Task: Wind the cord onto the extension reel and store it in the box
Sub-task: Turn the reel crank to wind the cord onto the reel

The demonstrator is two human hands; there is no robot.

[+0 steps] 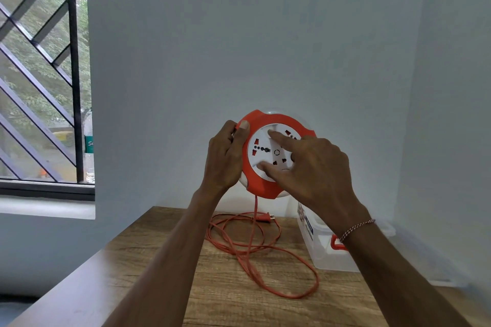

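I hold a round orange and white extension reel (pixel 261 141) up in front of the wall, its socket face toward me. My left hand (pixel 225 156) grips its left rim, thumb on the front. My right hand (pixel 310 164) lies over the white socket disc, with its index finger and thumb pressing on it. An orange cord (pixel 255 244) hangs from the reel's bottom and lies in loose loops on the wooden table (pixel 207 295). Its plug (pixel 265 217) rests at the back of the table. A clear plastic box (pixel 322 249) with an orange latch stands at the right.
The table stands in a corner, with plain walls behind and to the right. A barred window (pixel 42 74) is at the left. The box sits close to the right wall.
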